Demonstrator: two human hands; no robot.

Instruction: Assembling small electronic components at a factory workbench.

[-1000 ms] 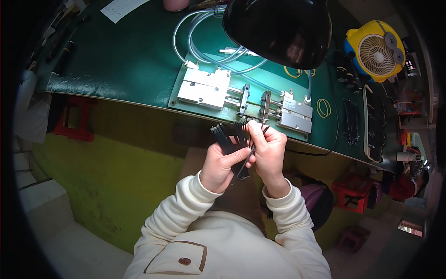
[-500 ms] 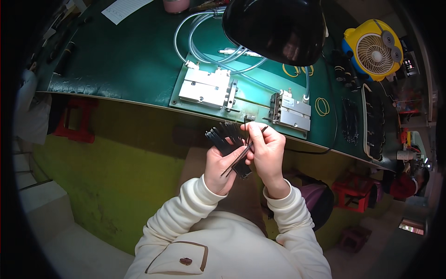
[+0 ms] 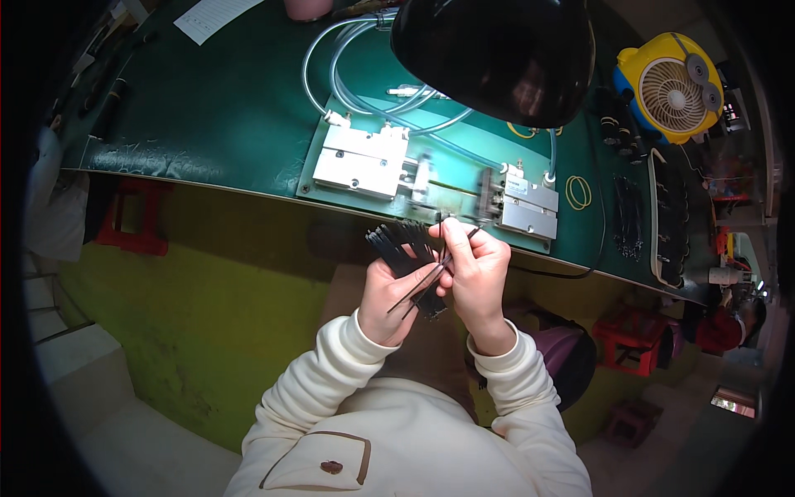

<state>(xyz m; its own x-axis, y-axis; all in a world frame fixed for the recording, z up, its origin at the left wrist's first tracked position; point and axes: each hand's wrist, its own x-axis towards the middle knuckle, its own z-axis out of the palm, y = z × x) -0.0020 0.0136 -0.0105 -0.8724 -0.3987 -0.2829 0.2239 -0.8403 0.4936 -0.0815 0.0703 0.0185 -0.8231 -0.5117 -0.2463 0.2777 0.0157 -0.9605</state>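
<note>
My left hand [image 3: 383, 305] is closed round a bundle of thin black wire-like strands [image 3: 389, 246], which fan out above and below it. Just to the right, my right hand [image 3: 480, 269] pinches a thin black strand between thumb and forefinger, its top end close to the bench edge. One or two more strands cross between the two hands. Right beyond my fingers is a clamping fixture with two silver pneumatic cylinders, a left one [image 3: 361, 162] and a right one [image 3: 530, 209], facing each other on a green plate. Their jaws are blurred by motion.
A black lamp shade [image 3: 497, 62] hangs over the green bench [image 3: 215, 108]. Clear air tubes [image 3: 335, 70] loop behind the fixture. At the right are yellow bands [image 3: 578, 192], a yellow fan [image 3: 672, 95], black strands [image 3: 628, 217] and a long tray [image 3: 660, 207]. Red stools [image 3: 631, 340] stand below.
The jaws of both cylinders have moved inward toward each other. My hands keep nearly the same place and hold on the strands; the strands below my left thumb have spread slightly.
</note>
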